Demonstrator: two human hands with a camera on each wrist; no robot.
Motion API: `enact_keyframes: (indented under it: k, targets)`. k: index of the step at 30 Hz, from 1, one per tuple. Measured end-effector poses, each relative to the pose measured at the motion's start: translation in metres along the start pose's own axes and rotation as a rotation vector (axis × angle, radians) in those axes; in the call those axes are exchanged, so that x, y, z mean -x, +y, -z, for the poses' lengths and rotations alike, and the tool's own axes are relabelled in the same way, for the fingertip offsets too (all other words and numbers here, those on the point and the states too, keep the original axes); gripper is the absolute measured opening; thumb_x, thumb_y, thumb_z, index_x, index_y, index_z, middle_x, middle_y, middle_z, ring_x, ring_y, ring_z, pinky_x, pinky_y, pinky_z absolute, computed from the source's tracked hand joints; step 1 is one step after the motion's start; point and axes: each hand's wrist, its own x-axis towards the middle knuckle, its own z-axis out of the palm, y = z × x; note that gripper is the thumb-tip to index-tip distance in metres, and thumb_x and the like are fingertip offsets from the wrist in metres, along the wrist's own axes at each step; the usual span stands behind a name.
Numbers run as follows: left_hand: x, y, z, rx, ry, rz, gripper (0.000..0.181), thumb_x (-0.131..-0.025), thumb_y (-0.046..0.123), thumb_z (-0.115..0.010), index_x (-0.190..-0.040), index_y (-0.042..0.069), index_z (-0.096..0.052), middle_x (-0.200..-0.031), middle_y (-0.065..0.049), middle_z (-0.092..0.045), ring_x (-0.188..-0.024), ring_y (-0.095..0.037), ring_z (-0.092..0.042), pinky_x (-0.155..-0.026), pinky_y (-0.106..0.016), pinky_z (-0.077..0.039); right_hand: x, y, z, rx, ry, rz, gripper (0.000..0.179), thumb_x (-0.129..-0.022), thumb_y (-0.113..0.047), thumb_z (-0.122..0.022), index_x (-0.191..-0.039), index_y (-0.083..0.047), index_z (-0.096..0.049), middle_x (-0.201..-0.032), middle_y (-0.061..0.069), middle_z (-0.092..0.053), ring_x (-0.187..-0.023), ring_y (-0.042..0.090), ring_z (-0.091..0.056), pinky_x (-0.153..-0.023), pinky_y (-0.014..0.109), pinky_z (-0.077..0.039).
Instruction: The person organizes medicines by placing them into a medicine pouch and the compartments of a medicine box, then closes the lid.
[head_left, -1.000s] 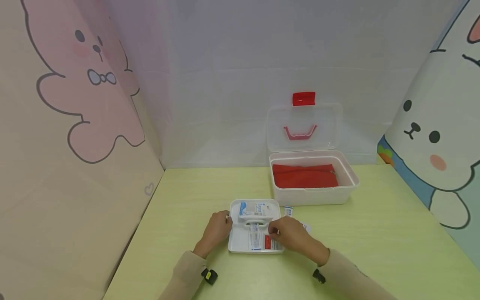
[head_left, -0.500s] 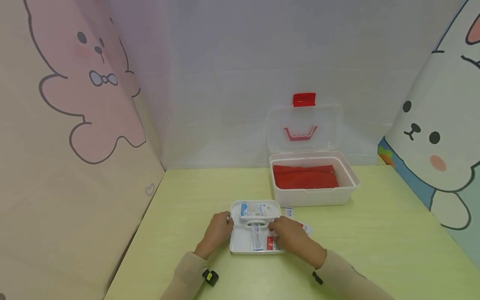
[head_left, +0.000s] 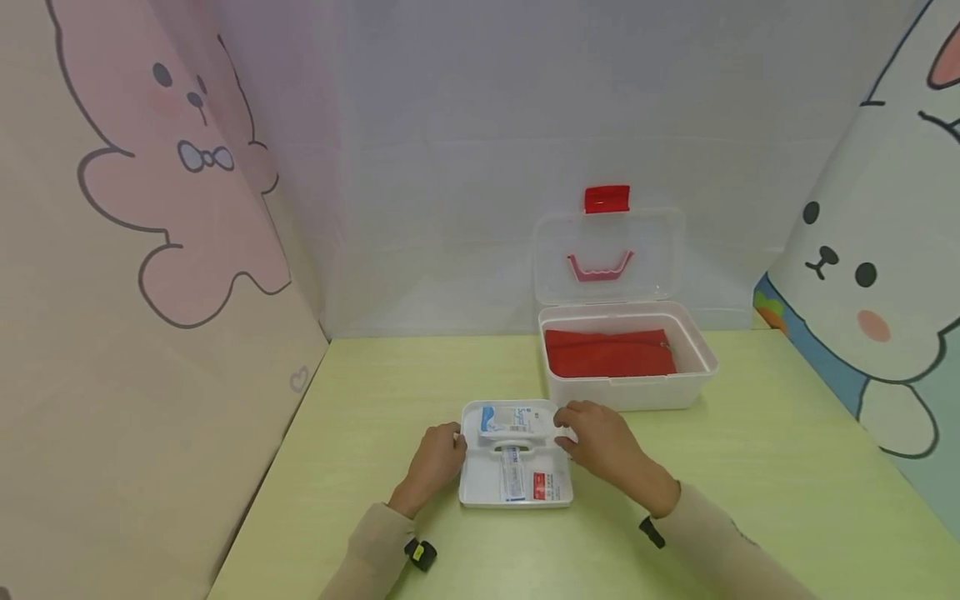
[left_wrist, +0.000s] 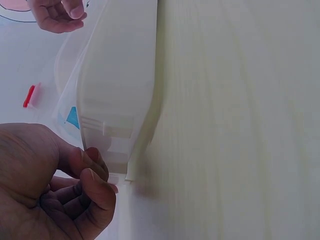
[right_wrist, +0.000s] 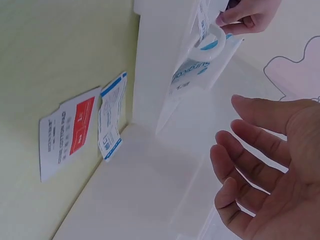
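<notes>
My left hand [head_left: 429,467] pinches the left rim of a white plastic tray [head_left: 480,483] with a raised middle handle; the left wrist view shows thumb and fingers at its edge [left_wrist: 117,75]. In the tray's far half lies a blue-and-white packet [head_left: 513,419]. Nearer are a narrow white sachet [head_left: 513,475] and a red-and-white packet [head_left: 546,486]. My right hand [head_left: 603,442] hovers at the tray's right edge, holding nothing, fingers spread and slightly bent [right_wrist: 270,165]. Beside the tray, another red-and-white packet [right_wrist: 65,132] and a blue-ended sachet [right_wrist: 112,117] lie on the table, hidden by this hand in the head view.
Behind the tray stands a white box [head_left: 622,393] with its clear lid [head_left: 660,258] raised against the back curtain. Inside it lies a red zipped pouch [head_left: 611,354]. The pale green table [head_left: 390,383] meets printed curtains on both sides.
My right hand has moved off the red-and-white packet in the tray, to the right and away from me, its fingers opening out. My left hand stays at the tray's rim.
</notes>
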Motion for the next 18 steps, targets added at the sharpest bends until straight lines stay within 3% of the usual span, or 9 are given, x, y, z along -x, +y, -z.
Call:
enact_keyframes:
  k: [7,18]
  targets:
    - [0.001,0.002,0.000,-0.011,0.009,-0.010,0.025,-0.095,0.009,-0.052,-0.108,-0.008,-0.066,-0.072,-0.007,-0.065,-0.055,-0.010,-0.052,-0.046,-0.023,-0.039,0.003,0.020,0.009,-0.004,0.013,-0.044,0.031,-0.076,-0.018,-0.083,-0.104,-0.010,-0.072,-0.098,0.004,-0.069,-0.087,0.020,-0.065,-0.074,0.038,-0.057]
    - [0.001,0.001,0.000,0.000,0.014,-0.021,0.025,-0.095,0.009,-0.052,-0.107,-0.008,-0.066,-0.069,-0.006,-0.063,-0.053,-0.010,-0.050,-0.045,-0.023,-0.038,0.011,0.047,0.004,-0.022,-0.116,-0.157,0.044,-0.076,-0.024,-0.084,-0.113,-0.006,-0.068,-0.104,0.010,-0.067,-0.086,0.022,-0.062,-0.078,0.041,-0.057]
